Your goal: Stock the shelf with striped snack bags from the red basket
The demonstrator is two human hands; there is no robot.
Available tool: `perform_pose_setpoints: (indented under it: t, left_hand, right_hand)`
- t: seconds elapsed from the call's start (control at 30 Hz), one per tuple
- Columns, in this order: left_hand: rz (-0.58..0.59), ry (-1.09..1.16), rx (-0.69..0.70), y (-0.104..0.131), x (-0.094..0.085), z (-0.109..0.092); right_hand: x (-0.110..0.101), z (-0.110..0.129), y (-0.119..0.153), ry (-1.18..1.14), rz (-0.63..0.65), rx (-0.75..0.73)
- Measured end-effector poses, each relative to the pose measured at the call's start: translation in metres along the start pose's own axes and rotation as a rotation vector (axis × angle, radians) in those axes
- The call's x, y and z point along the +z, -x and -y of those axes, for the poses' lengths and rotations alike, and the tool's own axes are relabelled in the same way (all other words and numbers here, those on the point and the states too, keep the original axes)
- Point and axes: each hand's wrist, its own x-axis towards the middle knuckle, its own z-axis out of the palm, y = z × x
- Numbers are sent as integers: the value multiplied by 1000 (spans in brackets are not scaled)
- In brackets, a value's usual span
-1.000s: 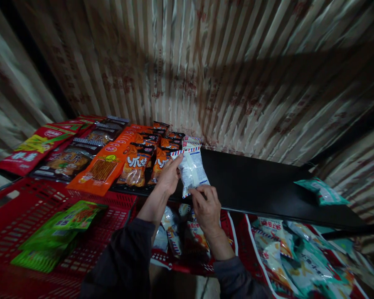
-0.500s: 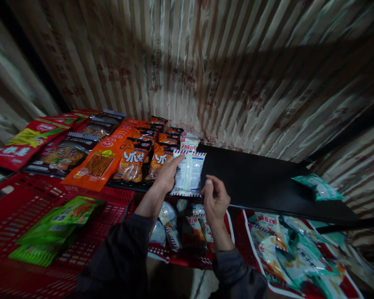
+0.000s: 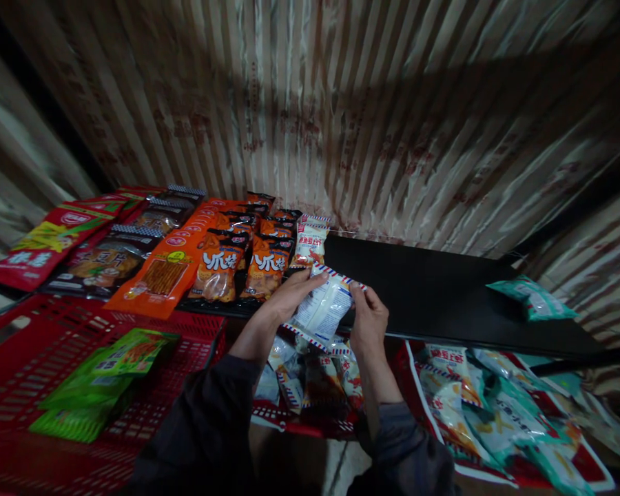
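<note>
A white snack bag (image 3: 320,310) with a red-and-blue striped edge is held between my two hands, tilted, its printed back towards me. My left hand (image 3: 284,300) is closed on its left side, thumb across the upper part. With thumb and fingers, my right hand (image 3: 369,320) pinches the top right corner. Just behind it, white snack bags (image 3: 310,241) of the same striped kind stand on the black shelf (image 3: 418,282). Orange-and-black snack bags (image 3: 269,265) stand beside them on the left. Below my hands, a red basket (image 3: 335,428) holds more white bags.
Further left on the shelf lie an orange stick-snack bag (image 3: 160,275), dark bags (image 3: 103,265) and red bags (image 3: 56,234). A teal bag (image 3: 534,297) lies at the right end. Green packs (image 3: 103,379) lie in the left red basket (image 3: 10,386); another basket (image 3: 594,468) holds teal and white bags.
My right hand has moved onto the bag's corner and closed on it. The bag has come down towards me and tilted, uncovering the white bags behind it.
</note>
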Motion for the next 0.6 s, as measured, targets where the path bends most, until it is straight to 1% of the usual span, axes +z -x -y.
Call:
perform_pose_setpoints:
  t: [0.1,0.4,0.5,0.6]
  left_hand:
    - [40,-7,-6,3,1,-2]
    - [188,-80,-54,10,-1,-4]
    - [200,-90,-50,13,-1,-6]
    - [185,-100,-46,15,-1,-8]
  right_hand:
    - [0,2,-3,-79,-67,25]
    - [-2,7,-8,-113,-134,11]
    - [-1,8,-7,-92,-116,-21]
    - [-1,8,-7,-101,-106,-12]
